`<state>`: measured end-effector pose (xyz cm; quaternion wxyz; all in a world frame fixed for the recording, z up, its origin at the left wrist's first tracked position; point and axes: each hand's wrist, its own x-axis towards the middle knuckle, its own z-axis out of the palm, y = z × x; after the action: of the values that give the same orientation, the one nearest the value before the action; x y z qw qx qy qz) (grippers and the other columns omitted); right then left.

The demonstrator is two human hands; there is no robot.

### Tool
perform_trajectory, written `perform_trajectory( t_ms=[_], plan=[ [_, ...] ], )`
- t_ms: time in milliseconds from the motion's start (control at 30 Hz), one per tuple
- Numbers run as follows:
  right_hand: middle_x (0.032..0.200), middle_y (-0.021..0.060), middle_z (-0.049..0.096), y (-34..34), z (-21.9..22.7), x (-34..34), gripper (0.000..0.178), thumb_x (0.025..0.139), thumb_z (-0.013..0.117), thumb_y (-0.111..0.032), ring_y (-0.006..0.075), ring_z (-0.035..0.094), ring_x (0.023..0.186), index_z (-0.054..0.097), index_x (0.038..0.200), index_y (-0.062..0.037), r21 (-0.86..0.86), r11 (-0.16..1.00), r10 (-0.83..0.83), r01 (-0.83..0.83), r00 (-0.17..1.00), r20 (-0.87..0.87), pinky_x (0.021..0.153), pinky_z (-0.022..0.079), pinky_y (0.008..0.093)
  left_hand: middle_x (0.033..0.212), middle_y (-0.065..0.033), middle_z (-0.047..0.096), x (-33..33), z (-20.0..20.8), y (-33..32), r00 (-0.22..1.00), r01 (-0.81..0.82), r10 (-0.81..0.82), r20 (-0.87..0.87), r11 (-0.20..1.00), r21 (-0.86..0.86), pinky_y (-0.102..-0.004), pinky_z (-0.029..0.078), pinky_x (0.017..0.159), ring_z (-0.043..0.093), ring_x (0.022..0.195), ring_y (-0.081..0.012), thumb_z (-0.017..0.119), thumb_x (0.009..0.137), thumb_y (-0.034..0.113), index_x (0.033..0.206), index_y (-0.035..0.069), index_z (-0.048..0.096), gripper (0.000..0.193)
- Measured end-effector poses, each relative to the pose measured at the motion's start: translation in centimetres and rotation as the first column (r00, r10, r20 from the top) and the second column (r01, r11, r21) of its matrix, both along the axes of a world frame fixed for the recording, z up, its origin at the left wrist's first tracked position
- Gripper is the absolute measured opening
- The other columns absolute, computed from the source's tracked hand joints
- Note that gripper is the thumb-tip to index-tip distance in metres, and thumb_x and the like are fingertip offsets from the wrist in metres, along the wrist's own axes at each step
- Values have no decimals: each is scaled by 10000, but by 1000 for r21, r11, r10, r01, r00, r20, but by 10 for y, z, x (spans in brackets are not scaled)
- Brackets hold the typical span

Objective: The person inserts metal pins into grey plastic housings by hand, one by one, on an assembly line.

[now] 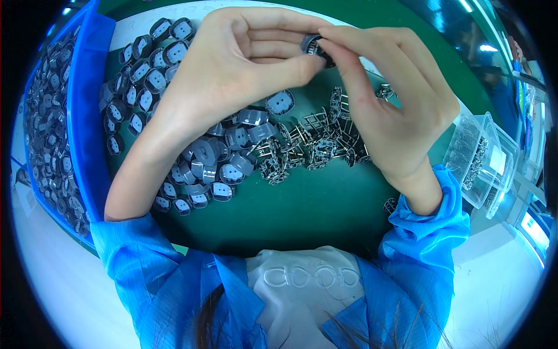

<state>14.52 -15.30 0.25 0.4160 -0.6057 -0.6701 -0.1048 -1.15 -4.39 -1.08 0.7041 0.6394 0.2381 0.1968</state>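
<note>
Above the green work surface, my left hand [224, 72] closes its thumb and fingers on a small dark casing [312, 44] with metal showing inside. My right hand [401, 87] pinches the right side of the same piece between thumb and index finger. Fingertips hide part of it. Below my left wrist is a heap of grey rounded casings [203, 152], several with a pale face and small holes. Under my hands, next to that heap, lies a pile of shiny metal fittings [317, 142] with thin prongs.
At the left stands a blue bin [87, 116] full of similar casings. More loose casings [154, 78] lie at the upper left on a white sheet. To the right are clear plastic boxes [485, 157] holding tiny metal parts. One stray fitting [390, 205] sits by my right sleeve.
</note>
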Motion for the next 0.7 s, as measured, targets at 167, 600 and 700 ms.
perform_trajectory(
  t_ms=[167, 600, 700],
  plan=[
    [810, 82, 694, 6, 5, -1, 181, 731, 747, 71, 183, 677, 734, 730, 886, -21, -77, 997, 12, -23, 991, -137, 635, 525, 253, 1136, -158, 657, 1, 0, 2, 998, 19, -22, -65, 999, -43, -291, 539, 913, 674, 999, -182, 714, 804, -47, 1228, -68, 586, 443],
    [919, 83, 694, -3, 18, 16, 106, 828, 694, 66, 140, 680, 844, 684, 933, 54, -352, 902, 34, -252, 851, -524, 777, 545, 235, 1000, -164, 692, -4, 1, 10, 992, 125, -121, -47, 986, 109, -295, 580, 840, 700, 906, -194, 722, 782, -97, 1141, -98, 606, 377],
    [901, 76, 682, -2, 20, 10, 127, 821, 687, 86, 143, 688, 842, 688, 942, 46, -314, 916, 81, -248, 883, -462, 775, 562, 231, 1002, -168, 692, -3, 2, 8, 988, 143, -138, -71, 987, 70, -293, 580, 836, 701, 908, -195, 726, 779, -96, 1139, -102, 605, 380]
  ],
)
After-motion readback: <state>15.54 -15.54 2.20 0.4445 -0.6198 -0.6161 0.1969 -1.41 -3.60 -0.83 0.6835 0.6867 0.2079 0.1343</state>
